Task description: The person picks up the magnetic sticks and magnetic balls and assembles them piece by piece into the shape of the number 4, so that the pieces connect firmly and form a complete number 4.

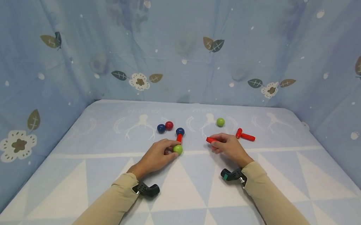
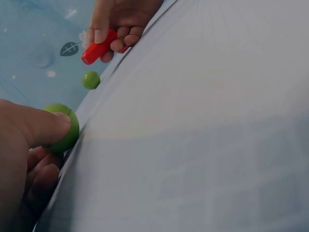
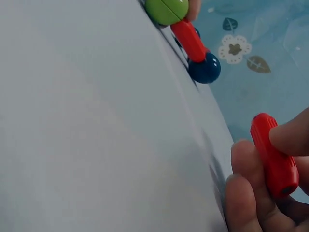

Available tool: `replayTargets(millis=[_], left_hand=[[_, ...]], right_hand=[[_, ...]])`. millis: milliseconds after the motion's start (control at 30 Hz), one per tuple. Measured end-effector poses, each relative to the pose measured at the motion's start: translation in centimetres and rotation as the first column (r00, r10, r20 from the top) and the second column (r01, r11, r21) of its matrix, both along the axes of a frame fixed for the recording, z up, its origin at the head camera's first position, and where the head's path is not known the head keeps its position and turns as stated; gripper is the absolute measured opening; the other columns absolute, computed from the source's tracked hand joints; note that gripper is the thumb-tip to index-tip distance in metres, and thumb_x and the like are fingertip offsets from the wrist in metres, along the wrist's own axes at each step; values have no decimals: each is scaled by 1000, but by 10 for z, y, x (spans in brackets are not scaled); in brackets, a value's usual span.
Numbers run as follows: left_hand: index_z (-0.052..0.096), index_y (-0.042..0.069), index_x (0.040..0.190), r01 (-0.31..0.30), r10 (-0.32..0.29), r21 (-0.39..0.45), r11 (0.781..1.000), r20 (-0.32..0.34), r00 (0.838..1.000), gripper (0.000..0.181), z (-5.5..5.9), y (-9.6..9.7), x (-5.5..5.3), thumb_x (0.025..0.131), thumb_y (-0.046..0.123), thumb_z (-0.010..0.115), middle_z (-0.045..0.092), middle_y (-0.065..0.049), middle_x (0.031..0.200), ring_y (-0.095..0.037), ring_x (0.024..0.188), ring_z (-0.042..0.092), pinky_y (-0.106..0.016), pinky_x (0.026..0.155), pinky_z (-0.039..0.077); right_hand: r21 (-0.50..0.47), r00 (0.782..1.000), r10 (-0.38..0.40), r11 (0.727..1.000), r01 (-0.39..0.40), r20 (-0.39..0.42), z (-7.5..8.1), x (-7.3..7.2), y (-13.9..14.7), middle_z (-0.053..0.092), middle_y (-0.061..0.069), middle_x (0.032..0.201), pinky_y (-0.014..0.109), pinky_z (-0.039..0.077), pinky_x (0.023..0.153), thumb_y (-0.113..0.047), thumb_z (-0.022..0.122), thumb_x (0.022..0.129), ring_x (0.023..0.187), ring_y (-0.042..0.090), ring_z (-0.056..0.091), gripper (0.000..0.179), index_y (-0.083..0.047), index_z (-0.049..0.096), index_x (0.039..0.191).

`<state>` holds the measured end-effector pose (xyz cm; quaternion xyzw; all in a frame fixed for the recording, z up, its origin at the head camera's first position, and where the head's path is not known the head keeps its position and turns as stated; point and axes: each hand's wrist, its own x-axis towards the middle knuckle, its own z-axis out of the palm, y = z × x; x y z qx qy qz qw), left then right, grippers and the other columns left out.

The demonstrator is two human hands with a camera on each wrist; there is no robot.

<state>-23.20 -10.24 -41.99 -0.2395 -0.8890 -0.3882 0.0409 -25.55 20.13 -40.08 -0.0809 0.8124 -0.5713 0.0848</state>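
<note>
My left hand (image 1: pixel 155 157) pinches a green ball (image 1: pixel 178 149) between thumb and fingers, low over the table. A red rod (image 1: pixel 179 138) runs from that ball to a dark blue ball (image 1: pixel 180 131), the three in one line; the right wrist view shows the rod (image 3: pixel 189 40) meeting the blue ball (image 3: pixel 204 68). Off to the right, my right hand (image 1: pixel 229 149) holds a second red rod (image 1: pixel 211 140) between thumb and fingertips. This ribbed rod (image 3: pixel 274 154) has a dark spot on its near end.
Another dark blue ball (image 1: pixel 161 128) sits beside a dark red ball (image 1: pixel 169 125) left of the joined pieces. A second green ball (image 1: pixel 220 122) lies toward the back. Two more red rods (image 1: pixel 248 137) lie to the right of my right hand. Patterned cloth (image 1: pixel 185 45) hangs behind the table.
</note>
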Motion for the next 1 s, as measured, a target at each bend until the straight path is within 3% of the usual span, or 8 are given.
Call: replayTargets(millis=[167,367,833,1000], left_hand=[[67,13,130,5,-5,-2,1000,1,1000,40,0,0,1,91,12,75,65,3,105,-9,86,59,-28,75,50],[67,14,130,-1,1,-8,1000,-2,1000,40,1,-1,0,91,12,75,64,4,104,-9,85,59,-28,74,50],[67,14,130,-11,11,-10,1000,21,1000,40,-1,-2,2,91,12,75,64,4,105,-8,88,59,-29,77,50],[66,14,131,-7,8,-9,1000,24,1000,41,1,-1,0,91,11,74,64,3,106,-10,89,59,-30,78,50]], right_hand=[[0,999,-12,1000,12,31,1,3,-8,68,18,106,27,54,75,-8,64,96,84,23,66,33,1,63,127],[36,997,38,999,-40,65,2,7,-19,67,13,112,30,52,82,-13,64,97,88,23,67,32,-5,64,128],[59,985,162,985,-165,61,3,17,-38,69,8,106,32,52,79,-15,63,98,89,23,65,32,-6,64,128],[58,986,159,985,-161,48,4,19,-41,69,9,105,32,50,79,-13,63,98,88,23,64,31,-6,65,128]])
